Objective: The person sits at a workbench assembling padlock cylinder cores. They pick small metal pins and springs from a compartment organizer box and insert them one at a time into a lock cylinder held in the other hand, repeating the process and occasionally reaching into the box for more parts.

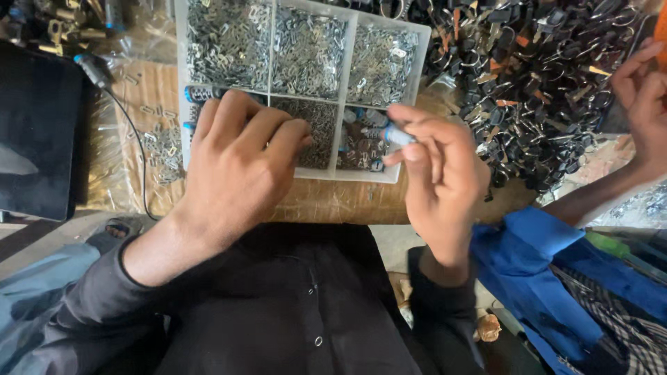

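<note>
Cluttered desk (333,205): our left hand (236,163) rests curled, empty, in the well-stocked compartment tray (417,42); our right hand (434,170) pinches a small blue-tipped tool (392,133); sorting looks midway

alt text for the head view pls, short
A person's left hand reaches into a clear compartmented tray of small metal parts, while the right hand pinches a small blue-and-white tool. A heap of black key fobs lies right, beside another person's hand.

Dark, probably black, buttoned long sleeves
</note>
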A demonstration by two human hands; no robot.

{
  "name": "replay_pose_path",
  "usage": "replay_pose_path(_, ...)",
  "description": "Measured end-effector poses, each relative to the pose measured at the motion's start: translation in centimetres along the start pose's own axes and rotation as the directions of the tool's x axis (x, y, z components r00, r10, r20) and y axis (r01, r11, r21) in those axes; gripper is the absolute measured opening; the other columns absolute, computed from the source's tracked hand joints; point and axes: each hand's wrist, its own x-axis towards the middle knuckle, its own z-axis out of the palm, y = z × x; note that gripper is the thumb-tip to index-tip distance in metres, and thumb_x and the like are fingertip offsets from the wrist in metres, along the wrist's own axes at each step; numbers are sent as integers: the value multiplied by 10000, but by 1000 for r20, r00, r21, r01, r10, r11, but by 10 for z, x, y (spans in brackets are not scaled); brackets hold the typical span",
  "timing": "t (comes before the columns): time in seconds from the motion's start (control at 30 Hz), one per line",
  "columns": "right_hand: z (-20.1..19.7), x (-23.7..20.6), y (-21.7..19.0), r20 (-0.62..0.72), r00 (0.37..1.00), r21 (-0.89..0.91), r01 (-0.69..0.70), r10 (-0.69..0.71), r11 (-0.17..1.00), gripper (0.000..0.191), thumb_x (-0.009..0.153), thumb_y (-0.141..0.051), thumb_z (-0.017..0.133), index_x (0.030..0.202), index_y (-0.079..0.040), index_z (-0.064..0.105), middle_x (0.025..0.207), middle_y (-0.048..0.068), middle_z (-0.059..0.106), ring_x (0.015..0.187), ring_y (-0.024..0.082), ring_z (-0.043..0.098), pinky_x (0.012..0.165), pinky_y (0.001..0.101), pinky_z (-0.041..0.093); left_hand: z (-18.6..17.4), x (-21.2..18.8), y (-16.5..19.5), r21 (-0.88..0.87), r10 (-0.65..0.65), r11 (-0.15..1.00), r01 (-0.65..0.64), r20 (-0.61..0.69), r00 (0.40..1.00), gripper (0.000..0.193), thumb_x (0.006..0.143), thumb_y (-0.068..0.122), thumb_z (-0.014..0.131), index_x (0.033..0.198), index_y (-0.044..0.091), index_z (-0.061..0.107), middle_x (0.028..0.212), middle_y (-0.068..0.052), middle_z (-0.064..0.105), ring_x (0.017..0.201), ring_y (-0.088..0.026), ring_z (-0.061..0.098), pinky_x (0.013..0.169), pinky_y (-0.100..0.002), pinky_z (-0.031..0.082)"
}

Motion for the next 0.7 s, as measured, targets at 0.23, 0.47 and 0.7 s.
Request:
replay_pose_path(0.23,38,-13,24,160,968,733,-246,191,634,516,1003,74,708,1483,2,533,1307,167,649,1052,173,661,895,269,594,-12,2,3,-177,-72,982,69,-12,997,139,975,83,795,1088,74,713,1063,-28,688,958,-276,562,872,-388,476)
replay_pose_path(0.47,56,-24,33,69,985,664,-163,157,730,420,986,191,684,1361,31,585,1408,150,566,1120,175,652,964,282,590,-16,7,6,-490,-162,858,155,27,986,170,955,44,798,1097,68,708,1093,-27,716,943,-263,586,842,-380,479)
replay_pose_path(0.7,59,-31,31,29,994,660,-96,102,745,370,1000,199,686,1315,44,570,1395,177,590,1221,178,640,988,251,574,-13,9,12,-588,-236,781,209,32,971,178,972,48,804,1132,80,732,1118,-48,726,1004,-248,614,863,-343,504)
